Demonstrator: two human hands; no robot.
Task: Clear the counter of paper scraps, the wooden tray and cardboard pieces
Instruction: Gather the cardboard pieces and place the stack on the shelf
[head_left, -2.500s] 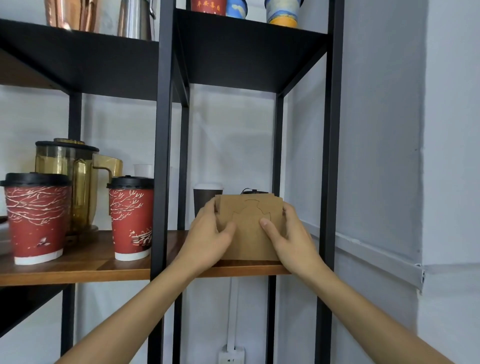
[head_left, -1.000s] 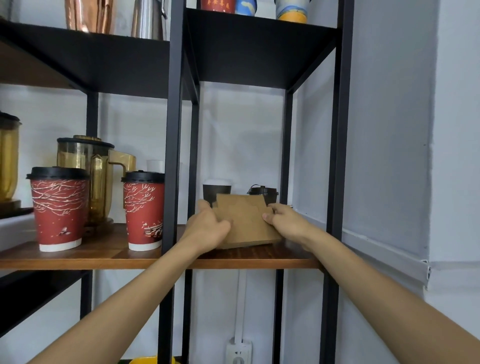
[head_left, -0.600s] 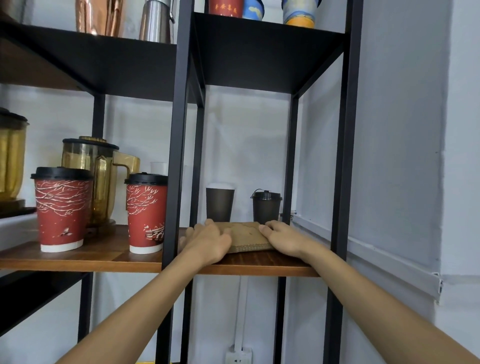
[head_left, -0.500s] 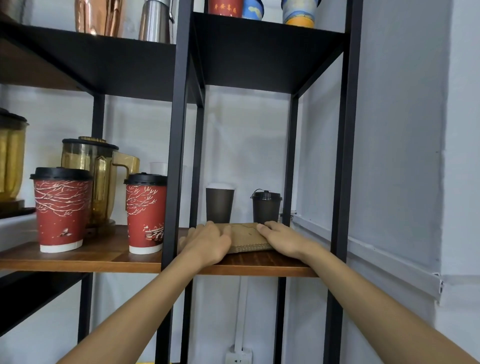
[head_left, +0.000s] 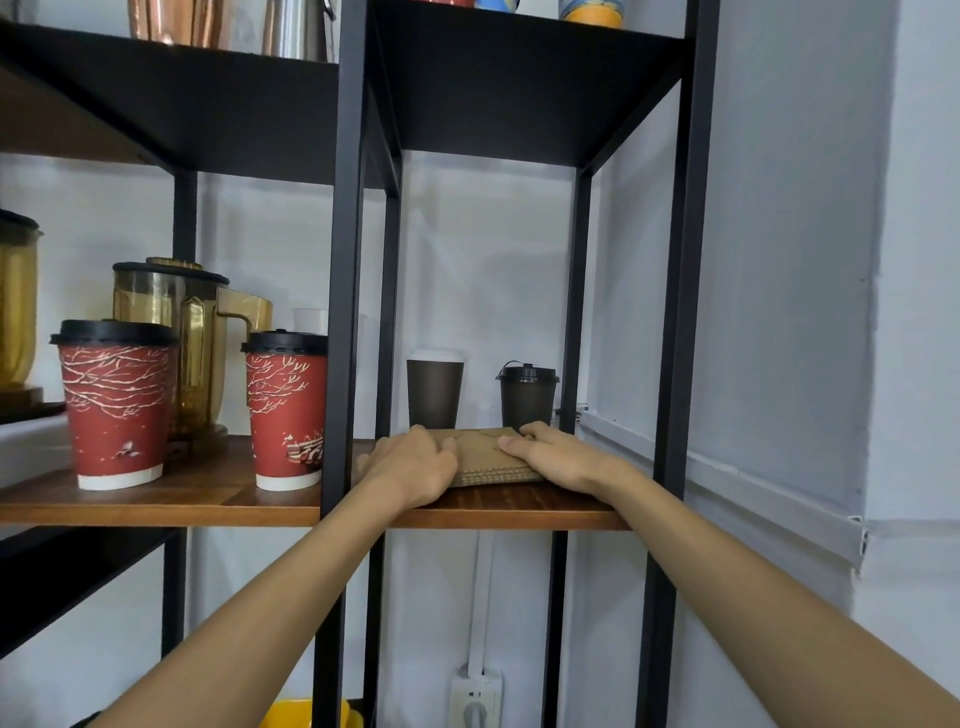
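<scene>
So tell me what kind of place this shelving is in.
Probably a café or drinks shop storage corner: lidded red paper cups, brown takeaway cups and an amber pitcher stand on the wooden shelf.

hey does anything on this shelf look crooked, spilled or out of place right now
Nothing stands out. The cardboard stack lies flat on the wooden shelf under the left hand and right hand, and the four lidded cups behind and beside it stand upright with no spill.

Wooden shelf (head_left: 519, 506) bearing flat cardboard stack (head_left: 485, 457), two red cups (head_left: 118, 405), amber pitcher (head_left: 192, 338), two brown cups (head_left: 434, 391).
</scene>
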